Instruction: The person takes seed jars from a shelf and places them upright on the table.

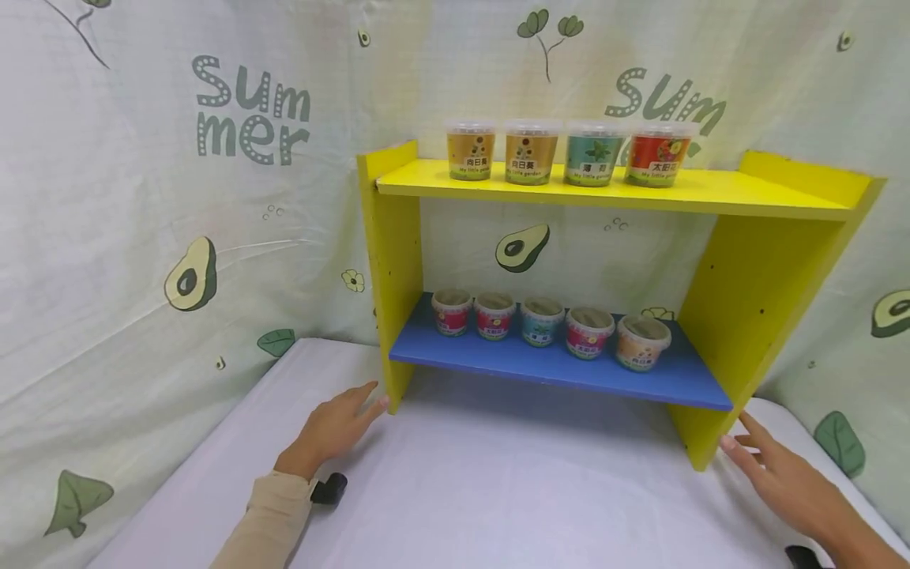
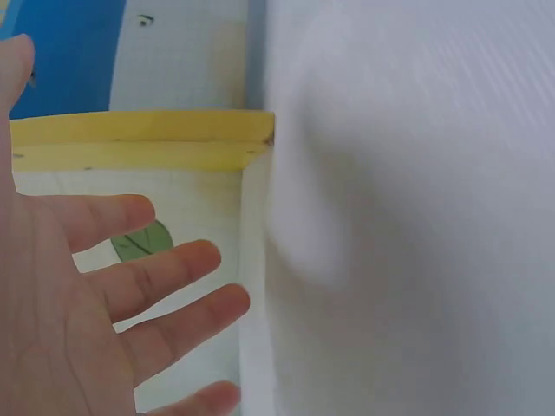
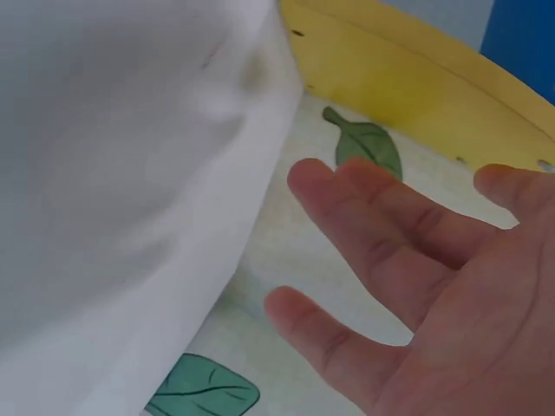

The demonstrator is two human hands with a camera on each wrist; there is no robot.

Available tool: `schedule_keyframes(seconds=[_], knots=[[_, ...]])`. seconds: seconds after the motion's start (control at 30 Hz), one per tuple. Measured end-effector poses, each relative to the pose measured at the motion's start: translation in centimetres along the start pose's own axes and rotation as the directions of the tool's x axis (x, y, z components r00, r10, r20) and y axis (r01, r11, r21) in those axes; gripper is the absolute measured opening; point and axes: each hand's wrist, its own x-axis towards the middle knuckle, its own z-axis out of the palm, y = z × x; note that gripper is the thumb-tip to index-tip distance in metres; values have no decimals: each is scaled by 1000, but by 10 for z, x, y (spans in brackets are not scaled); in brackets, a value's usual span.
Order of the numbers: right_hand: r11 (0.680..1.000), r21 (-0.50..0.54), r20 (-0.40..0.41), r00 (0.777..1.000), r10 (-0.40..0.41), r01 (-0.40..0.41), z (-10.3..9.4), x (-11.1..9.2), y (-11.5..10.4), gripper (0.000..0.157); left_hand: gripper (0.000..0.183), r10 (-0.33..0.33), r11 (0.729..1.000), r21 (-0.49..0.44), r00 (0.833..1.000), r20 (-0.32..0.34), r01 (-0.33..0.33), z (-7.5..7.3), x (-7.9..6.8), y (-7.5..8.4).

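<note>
A yellow shelf unit with a blue lower board stands on the white table. My left hand is beside the foot of its left panel, fingers spread and holding nothing. By the lower end of the right panel is my right hand, its fingers extended and apart; the head view does not settle whether it touches the wood. In the left wrist view, the spread left fingers lie near a yellow panel edge. The right wrist view shows the right fingers near the yellow panel, with a gap between.
Several clear-lidded cups, among them a red one and a green one, line the yellow top board. Several smaller tubs, including an orange one, stand on the blue board. A printed curtain hangs behind and beside the table.
</note>
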Motion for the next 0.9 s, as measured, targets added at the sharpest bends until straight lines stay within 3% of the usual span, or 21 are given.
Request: schedule_keyframes(seconds=[0.17, 0.37, 0.47, 0.73, 0.9], knots=[[999, 19, -131, 990, -45, 48, -9, -4, -9, 81, 82, -69, 984, -161, 997, 28, 72, 1, 8, 3], [991, 83, -252, 964, -84, 108, -23, -6, -20, 69, 76, -47, 967, -254, 998, -47, 33, 0, 13, 12], [988, 107, -266, 961, -79, 111, -30, -5, -26, 65, 72, -48, 959, -282, 995, -83, 23, -2, 14, 17], [993, 108, -318, 948, -4, 40, -45, -2, -40, 69, 60, -106, 969, -232, 989, -102, 80, 0, 24, 31], [996, 87, -364, 931, 29, 3, -58, 0, -43, 79, 40, -81, 981, -188, 986, -142, 54, 3, 30, 37]])
